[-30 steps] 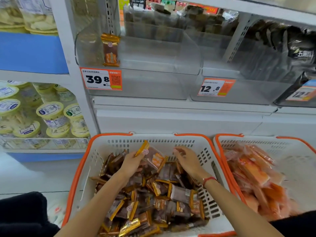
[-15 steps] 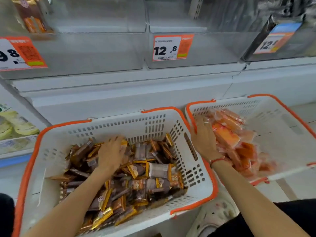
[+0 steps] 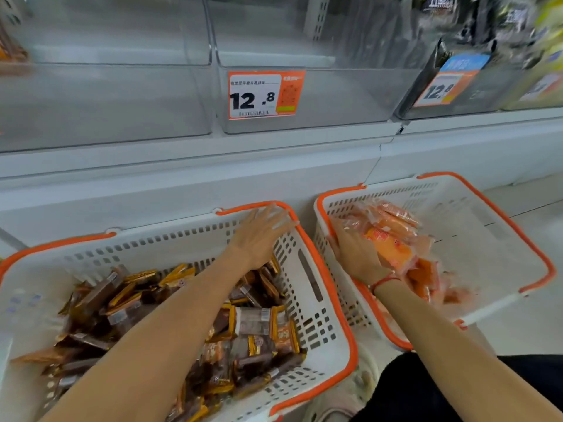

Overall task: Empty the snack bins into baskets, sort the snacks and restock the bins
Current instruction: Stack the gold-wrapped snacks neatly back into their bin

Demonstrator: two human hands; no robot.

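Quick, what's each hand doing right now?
Left hand: open, fingers straight, at the far rim of the left basket.
Right hand: in the orange snack packets; grip cannot be told.

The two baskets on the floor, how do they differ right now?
The left basket holds a big heap of brown and gold snack packs; the right basket holds fewer, orange packs, bunched at its left side, with much of its floor bare. The left hand lies flat with straight fingers at the left basket's far rim, while the right hand is down among the orange packs. Both are white, perforated, with orange rims.
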